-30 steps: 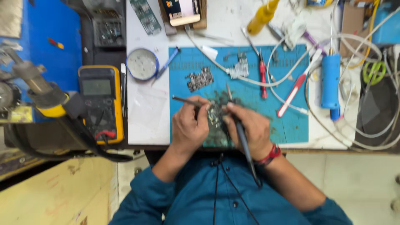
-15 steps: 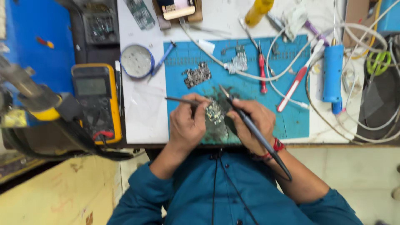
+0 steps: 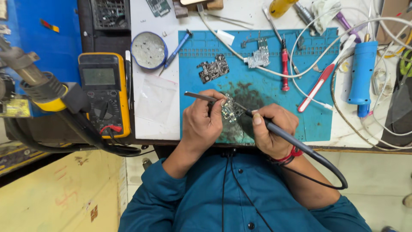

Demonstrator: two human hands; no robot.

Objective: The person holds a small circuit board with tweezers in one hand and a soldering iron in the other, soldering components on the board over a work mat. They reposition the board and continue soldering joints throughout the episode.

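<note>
Blue mat [image 3: 274, 86] carries a small circuit board [image 3: 231, 111] near its front edge (between both hands). Left hand [image 3: 205, 122] grips tweezers [image 3: 201, 97] against the board; right hand [image 3: 271, 131] holds a black soldering iron [image 3: 279, 131], tip touching it.

Yellow multimeter [image 3: 103, 92] sits left of blue mat [image 3: 317, 120] on counter [image 3: 154, 124]. Round tin [image 3: 149, 50] near it. Red screwdriver [image 3: 284, 64] & blue tool [image 3: 361, 73] to the right.

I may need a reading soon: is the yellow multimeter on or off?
Cannot tell. The yellow multimeter lies face up left of the blue mat; its screen looks blank grey, but digits would be too small to read here.
</note>
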